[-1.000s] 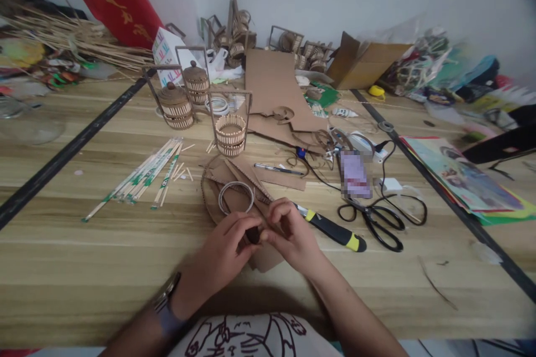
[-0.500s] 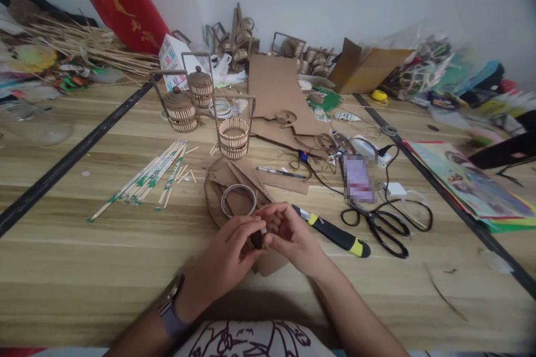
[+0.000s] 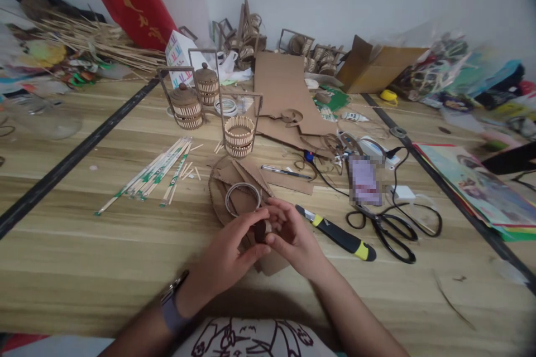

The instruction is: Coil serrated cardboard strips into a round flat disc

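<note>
Both my hands meet low in the middle of the wooden table [image 3: 84, 256]. My left hand [image 3: 226, 256] and my right hand [image 3: 293, 237] pinch a small dark round cardboard piece [image 3: 260, 230] between their fingertips. Under them lie brown cardboard cut-outs [image 3: 234, 178] with a grey ring [image 3: 243, 199] on top. A yellow-and-black utility knife [image 3: 339, 233] lies just right of my right hand. A watch sits on my left wrist.
Black scissors [image 3: 389, 228], a phone [image 3: 365, 178] with cables, a pen [image 3: 285, 170], loose chopsticks [image 3: 154, 170], small stick baskets in frames [image 3: 238, 134], flat cardboard sheets [image 3: 280, 89], a cardboard box [image 3: 372, 67] and coloured papers [image 3: 473, 184] lie around. Clutter lines the back wall.
My hands stay together on the small piece and turn it slightly. The view has shifted a little, so everything sits further right.
</note>
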Motion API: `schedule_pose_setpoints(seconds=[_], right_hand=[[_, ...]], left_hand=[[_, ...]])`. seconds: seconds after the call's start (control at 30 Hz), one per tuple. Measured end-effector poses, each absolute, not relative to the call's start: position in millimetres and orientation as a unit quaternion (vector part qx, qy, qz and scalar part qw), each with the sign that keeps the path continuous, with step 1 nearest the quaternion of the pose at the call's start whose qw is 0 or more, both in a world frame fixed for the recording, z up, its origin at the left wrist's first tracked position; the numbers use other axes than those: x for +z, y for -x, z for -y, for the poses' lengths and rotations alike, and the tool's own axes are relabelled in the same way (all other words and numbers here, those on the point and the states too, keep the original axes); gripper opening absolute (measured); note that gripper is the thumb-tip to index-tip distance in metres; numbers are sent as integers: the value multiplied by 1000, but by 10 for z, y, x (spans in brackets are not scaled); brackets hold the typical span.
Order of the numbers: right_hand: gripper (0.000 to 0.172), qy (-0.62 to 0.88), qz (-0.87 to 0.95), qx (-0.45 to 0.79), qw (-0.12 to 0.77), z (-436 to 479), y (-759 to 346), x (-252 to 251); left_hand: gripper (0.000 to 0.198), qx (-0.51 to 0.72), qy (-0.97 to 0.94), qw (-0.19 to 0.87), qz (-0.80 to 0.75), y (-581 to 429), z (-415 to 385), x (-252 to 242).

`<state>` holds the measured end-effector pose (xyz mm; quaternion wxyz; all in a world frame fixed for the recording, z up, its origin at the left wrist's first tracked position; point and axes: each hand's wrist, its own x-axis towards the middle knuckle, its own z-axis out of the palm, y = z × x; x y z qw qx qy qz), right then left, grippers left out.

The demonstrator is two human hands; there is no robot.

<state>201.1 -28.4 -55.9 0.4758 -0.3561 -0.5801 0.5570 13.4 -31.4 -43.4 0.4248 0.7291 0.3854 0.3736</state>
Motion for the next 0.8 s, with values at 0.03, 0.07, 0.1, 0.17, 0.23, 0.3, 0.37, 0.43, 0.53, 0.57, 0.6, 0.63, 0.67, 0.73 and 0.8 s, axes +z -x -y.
schedule_pose_setpoints(seconds=[0.03, 0.07, 0.1, 0.17, 0.23, 0.3, 0.37, 0.43, 0.53, 0.57, 0.6, 0.63, 0.67, 0.73, 0.8], right_hand=[[56, 353, 577, 560, 478, 280, -2009, -558], [57, 351, 574, 562, 481, 277, -2011, -557], [59, 353, 569, 564, 483, 275, -2017, -556], [64, 353, 557, 571, 489, 273, -2038, -550], [68, 354, 553, 574, 489, 276, -2062, -536], [69, 354, 560, 574, 482, 285, -2071, -516], [71, 345, 562, 583, 474, 300, -2058, -491], [70, 324, 551, 610, 468, 320, -2030, -469], [64, 301, 534, 642, 460, 346, -1992, -445], [62, 299, 532, 645, 461, 352, -1984, -440], [61, 298, 530, 644, 464, 357, -1978, -435], [59, 298, 529, 642, 468, 361, -1973, -433], [58, 299, 529, 639, 473, 365, -1967, -431], [56, 303, 527, 632, 480, 374, -1953, -433], [54, 312, 527, 624, 485, 388, -1938, -440]], left_hand=[[46, 371, -710, 454, -391, -138, 312, -423], [44, 371, -684, 489, -394, -143, 307, -415], [43, 375, -652, 530, -391, -150, 299, -410], [44, 398, -570, 620, -363, -163, 275, -412], [46, 424, -483, 695, -321, -170, 246, -429], [51, 426, -412, 750, -294, -172, 223, -454], [56, 402, -362, 793, -279, -175, 210, -475], [59, 371, -328, 825, -273, -182, 209, -481], [61, 343, -299, 849, -269, -200, 214, -456], [61, 338, -292, 854, -266, -206, 216, -442], [60, 335, -287, 858, -262, -211, 217, -426], [58, 332, -282, 862, -259, -214, 216, -412], [54, 330, -278, 865, -257, -214, 215, -400], [50, 323, -272, 869, -256, -211, 210, -387], [50, 312, -273, 872, -259, -205, 204, -391]])
